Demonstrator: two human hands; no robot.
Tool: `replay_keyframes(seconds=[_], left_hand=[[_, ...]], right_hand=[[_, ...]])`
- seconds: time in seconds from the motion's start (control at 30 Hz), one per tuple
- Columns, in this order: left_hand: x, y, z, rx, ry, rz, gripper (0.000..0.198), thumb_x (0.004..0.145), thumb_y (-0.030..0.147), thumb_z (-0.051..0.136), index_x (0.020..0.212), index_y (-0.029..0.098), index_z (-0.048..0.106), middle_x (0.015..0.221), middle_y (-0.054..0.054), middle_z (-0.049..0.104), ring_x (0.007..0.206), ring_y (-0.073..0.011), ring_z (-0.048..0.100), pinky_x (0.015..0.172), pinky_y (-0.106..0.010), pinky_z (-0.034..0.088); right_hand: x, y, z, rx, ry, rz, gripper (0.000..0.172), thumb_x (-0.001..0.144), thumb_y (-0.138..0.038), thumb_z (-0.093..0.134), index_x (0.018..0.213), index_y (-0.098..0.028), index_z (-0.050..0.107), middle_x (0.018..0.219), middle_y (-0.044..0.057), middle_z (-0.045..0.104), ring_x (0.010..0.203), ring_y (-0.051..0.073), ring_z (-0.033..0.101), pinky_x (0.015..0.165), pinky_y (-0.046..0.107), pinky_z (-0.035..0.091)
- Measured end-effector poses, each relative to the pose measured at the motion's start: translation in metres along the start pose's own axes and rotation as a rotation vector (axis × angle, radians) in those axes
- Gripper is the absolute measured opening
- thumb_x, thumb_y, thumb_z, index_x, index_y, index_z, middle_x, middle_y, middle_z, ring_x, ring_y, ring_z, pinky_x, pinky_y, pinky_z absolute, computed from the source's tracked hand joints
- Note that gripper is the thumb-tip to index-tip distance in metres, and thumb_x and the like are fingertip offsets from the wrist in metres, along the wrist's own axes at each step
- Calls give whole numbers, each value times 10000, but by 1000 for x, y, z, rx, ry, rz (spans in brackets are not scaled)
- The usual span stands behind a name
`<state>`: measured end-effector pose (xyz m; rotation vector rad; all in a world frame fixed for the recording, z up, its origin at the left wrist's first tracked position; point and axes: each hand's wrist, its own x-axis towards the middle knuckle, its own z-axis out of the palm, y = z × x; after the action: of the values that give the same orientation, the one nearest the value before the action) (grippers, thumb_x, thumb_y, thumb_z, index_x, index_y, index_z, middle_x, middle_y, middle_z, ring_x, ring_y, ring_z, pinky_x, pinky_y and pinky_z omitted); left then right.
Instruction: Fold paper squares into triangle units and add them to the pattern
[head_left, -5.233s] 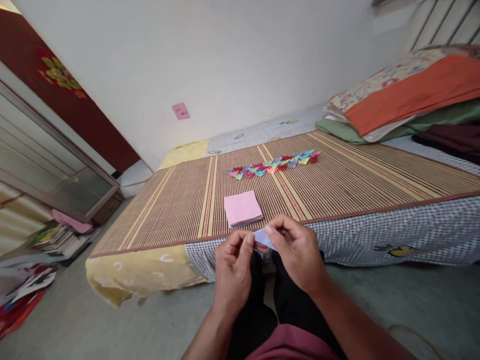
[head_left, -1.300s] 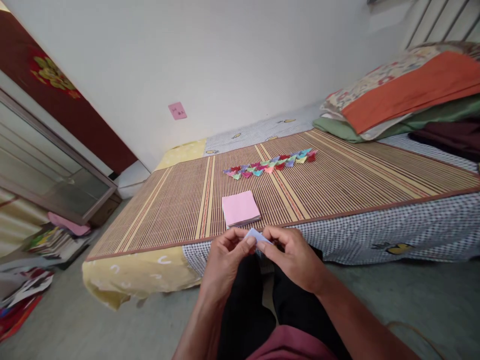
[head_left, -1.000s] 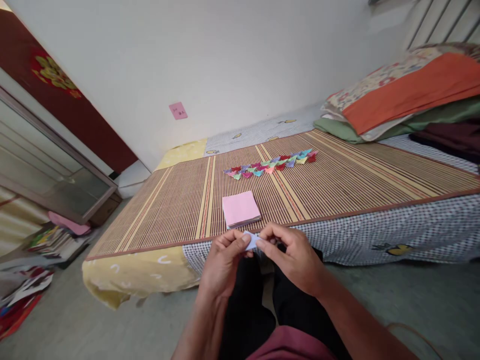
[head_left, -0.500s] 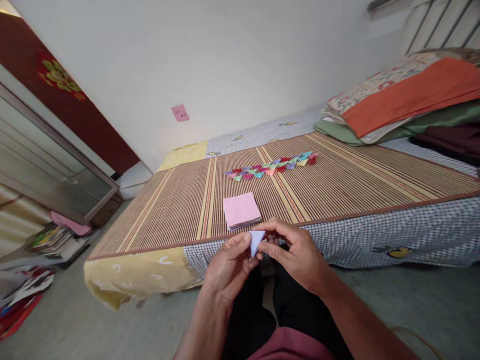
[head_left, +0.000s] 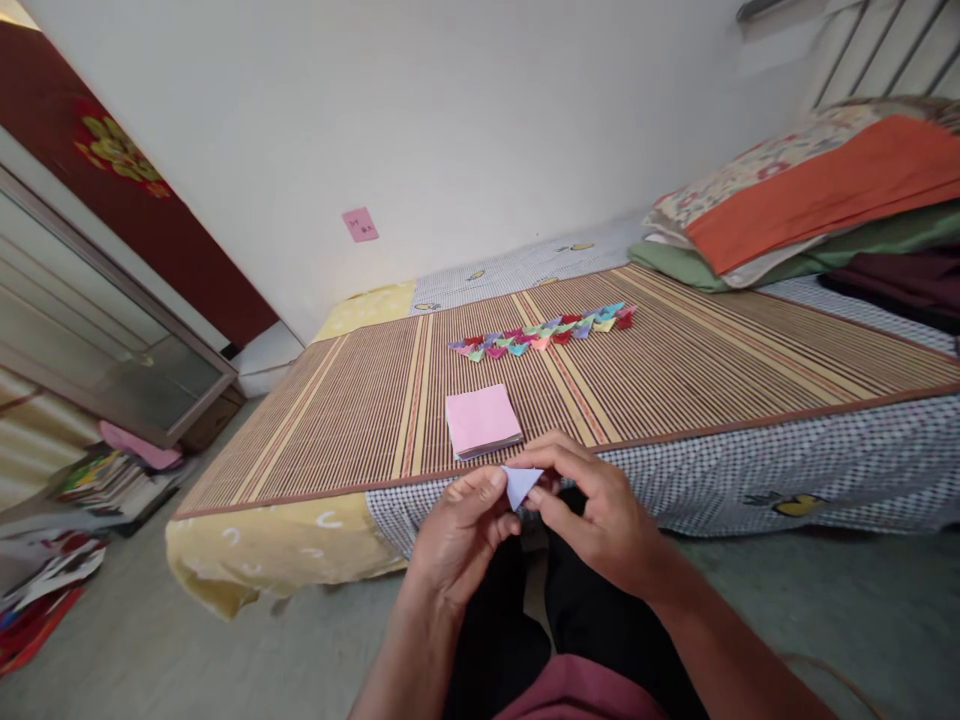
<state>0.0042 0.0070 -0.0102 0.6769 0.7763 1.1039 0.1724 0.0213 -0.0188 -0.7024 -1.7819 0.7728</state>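
Both hands meet over my lap at the near edge of the bed, pinching a small pale blue folded paper (head_left: 519,484) that now forms a triangle. My left hand (head_left: 459,535) grips its left side with thumb and fingers closed. My right hand (head_left: 592,510) pinches its right side. Just beyond them a pink stack of square paper (head_left: 482,418) lies on the striped bamboo mat (head_left: 675,360). Farther back on the mat a row of several small colourful folded paper pieces (head_left: 544,332) is lined up.
Folded blankets and pillows (head_left: 810,190) are piled at the right end of the bed. A pink note (head_left: 360,224) sticks on the white wall. A glass-fronted cabinet (head_left: 97,330) and scattered books (head_left: 105,480) sit on the floor at left.
Over the last seconds the blue paper went from a flat strip to a small triangle between my fingers. My hands stayed in front of the bed edge.
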Motion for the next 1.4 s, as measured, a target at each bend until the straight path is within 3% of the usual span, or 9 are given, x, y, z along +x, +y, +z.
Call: replay_keyframes(seconds=[0.13, 0.3, 0.53, 0.73, 1.03, 1.13, 1.2, 1.3, 1.4], left_hand=[[-4, -3, 5, 51, 37, 49, 240, 797, 348, 840, 868, 124, 792, 820, -68, 731, 762, -144, 666, 730, -246, 567], [-8, -9, 15, 39, 60, 101, 219, 819, 352, 815, 908, 152, 799, 874, -71, 748, 782, -145, 653, 714, -238, 531], [-13, -7, 23, -36, 60, 128, 176, 827, 296, 794, 907, 139, 792, 891, -77, 740, 850, -172, 672, 781, -266, 542], [-10, -2, 14, -58, 63, 144, 212, 831, 217, 776, 1016, 114, 779, 964, -108, 758, 920, -213, 710, 795, -290, 583], [-5, 3, 5, -61, 170, 160, 299, 746, 216, 848, 1016, 115, 772, 963, -101, 785, 867, -205, 742, 797, -306, 609], [-3, 0, 4, -47, 170, 226, 285, 796, 231, 816, 1057, 124, 773, 1017, -118, 798, 964, -231, 743, 932, -365, 569], [-2, -2, 3, -26, 163, 307, 313, 841, 252, 781, 1132, 138, 760, 1087, -129, 797, 1080, -250, 720, 1036, -395, 503], [0, -4, 4, 17, 140, 363, 375, 880, 268, 748, 1241, 168, 723, 1161, -131, 786, 1162, -252, 685, 1104, -413, 430], [0, -5, 7, 41, 102, 342, 398, 896, 284, 730, 1281, 187, 702, 1204, -137, 771, 1120, -254, 695, 1048, -413, 460]], right_hand=[[-2, 4, 14, -176, 189, -121, 353, 842, -1, 507, 1061, -220, 676, 996, 59, 635, 950, 212, 634, 813, 344, 531], [-4, 8, 23, -417, 331, -267, 309, 886, -2, 528, 1030, -219, 696, 958, 69, 617, 903, 226, 606, 796, 388, 507], [-6, 9, 24, -623, 250, -319, 157, 958, -90, 574, 1030, -182, 678, 970, 92, 669, 905, 246, 586, 800, 415, 446], [-5, 6, 24, -520, 146, -313, 341, 896, -24, 550, 1181, -176, 661, 1074, 99, 685, 1019, 262, 600, 897, 442, 477], [-6, 10, 21, -493, 108, -405, 292, 909, -58, 612, 1173, -174, 662, 1133, 113, 693, 1108, 280, 601, 960, 471, 470], [-4, 9, 19, -349, 232, -317, 194, 925, -65, 596, 1056, -177, 685, 1059, 95, 688, 1040, 245, 621, 925, 423, 486], [-2, 7, 17, -218, 293, -143, 126, 955, -118, 579, 964, -177, 690, 967, 76, 673, 945, 215, 632, 848, 367, 501], [3, 4, 16, 12, 122, 147, 196, 985, -236, 571, 820, -192, 667, 777, 17, 634, 726, 165, 596, 666, 295, 468], [4, 5, 19, 182, -12, 270, 241, 965, -281, 597, 740, -197, 616, 645, -29, 556, 594, 131, 507, 569, 266, 400]])
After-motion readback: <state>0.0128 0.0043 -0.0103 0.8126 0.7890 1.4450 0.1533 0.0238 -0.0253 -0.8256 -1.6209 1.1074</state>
